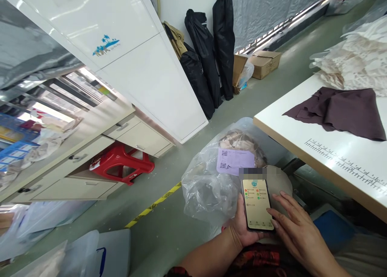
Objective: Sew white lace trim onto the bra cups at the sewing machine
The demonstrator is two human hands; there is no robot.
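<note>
A phone with a lit yellowish screen showing rows of small icons lies in my left hand, whose fingers wrap round its side and lower edge. My right hand is at the phone's right side, fingers stretched out and apart, one fingertip at the screen's edge. Just beyond the phone a clear plastic bag of crumpled beige and dark cloth stands on the floor. A purple paper slip with two QR codes lies on the bag.
At the right, a white table with a printed ruler bears dark purple cloth and cream lace. A red stool is under the left desk. Black bags lean beside a white cabinet.
</note>
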